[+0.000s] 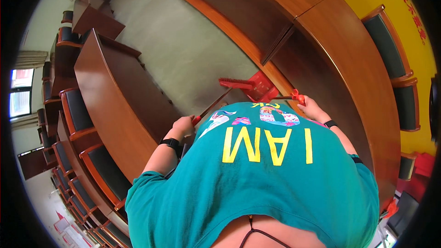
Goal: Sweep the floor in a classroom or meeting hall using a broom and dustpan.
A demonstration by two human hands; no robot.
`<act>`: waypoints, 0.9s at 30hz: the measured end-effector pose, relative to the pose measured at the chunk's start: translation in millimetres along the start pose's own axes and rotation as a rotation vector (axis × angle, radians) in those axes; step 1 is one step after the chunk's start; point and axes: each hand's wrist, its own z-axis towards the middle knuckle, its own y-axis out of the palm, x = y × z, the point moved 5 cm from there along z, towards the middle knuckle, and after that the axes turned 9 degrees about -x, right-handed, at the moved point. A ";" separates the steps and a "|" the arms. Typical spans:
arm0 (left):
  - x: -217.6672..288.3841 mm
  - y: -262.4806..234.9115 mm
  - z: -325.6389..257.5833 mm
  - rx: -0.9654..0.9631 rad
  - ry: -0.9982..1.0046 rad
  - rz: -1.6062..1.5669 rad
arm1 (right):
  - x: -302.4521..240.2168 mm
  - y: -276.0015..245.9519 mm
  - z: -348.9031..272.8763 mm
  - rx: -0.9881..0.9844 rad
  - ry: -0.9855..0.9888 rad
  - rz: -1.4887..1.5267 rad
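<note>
My left hand (183, 125) is closed around the red grip of a broom (214, 104). From it a thin dark stick runs up to a red head with dark bristles, which lies against the left side of a red dustpan (262, 88). The dustpan rests on the floor beside the wooden base of the right-hand desk. My right hand (312, 109) grips the red end of the dustpan's handle. My green shirt hides the lower part of the dustpan. Whether any dirt lies in it I cannot make out.
A curved brown desk (349, 50) runs along my right, with dark-padded chairs (388, 41) behind it. On my left stands another long desk (117, 87), with rows of wooden chairs (77, 110) beyond. Grey floor (170, 41) stretches ahead between the desks.
</note>
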 end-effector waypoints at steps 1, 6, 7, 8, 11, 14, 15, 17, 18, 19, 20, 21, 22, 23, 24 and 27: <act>-14.7 12.2 6.3 -0.026 -0.023 -0.088 | -7.8 -3.2 2.3 -0.013 -0.009 -0.018; -15.9 26.3 -28.7 0.078 0.040 -0.381 | -27.8 -18.0 6.8 -0.054 -0.035 -0.112; -23.5 31.2 -33.3 0.105 0.084 -0.492 | -31.6 -20.1 7.3 -0.061 -0.044 -0.132; -22.5 28.9 -43.7 0.127 0.066 -0.517 | -34.9 -21.3 8.7 -0.062 -0.059 -0.139; -21.1 12.4 -64.7 0.203 0.066 -0.543 | -43.4 -17.2 21.6 -0.068 -0.094 -0.137; -27.1 2.6 -64.3 0.368 0.028 -0.395 | -62.5 -11.2 43.1 -0.079 -0.137 -0.132; -37.5 5.0 -53.4 0.489 0.077 -0.290 | -70.3 -9.7 52.4 -0.083 -0.156 -0.141; -51.3 7.6 -43.2 0.485 0.019 -0.513 | -87.8 -8.9 67.6 -0.089 -0.179 -0.138; -53.9 5.8 -39.6 0.480 -0.008 -0.625 | -98.8 -8.9 73.4 -0.090 -0.183 -0.125; -55.8 1.8 -36.0 0.469 -0.028 -0.659 | -107.6 -10.0 79.9 -0.091 -0.188 -0.112; -55.5 -6.5 -38.4 0.456 -0.048 -0.688 | -111.3 -10.8 87.3 -0.097 -0.190 -0.087; -57.4 -12.3 -38.9 0.442 -0.067 -0.716 | -113.9 -11.0 96.1 -0.103 -0.192 -0.060; -63.4 -13.9 -33.4 0.460 -0.074 -0.711 | -116.2 -11.3 102.5 -0.107 -0.193 -0.033; -69.4 -16.9 -28.6 0.483 -0.085 -0.707 | -132.9 -12.4 103.3 -0.098 -0.198 -0.041; -75.8 -20.4 -24.2 0.507 -0.095 -0.701 | -145.2 -12.5 109.1 -0.097 -0.217 -0.051; -79.4 -41.9 -18.4 0.529 -0.123 -0.634 | -182.7 -11.9 118.9 -0.112 -0.234 -0.106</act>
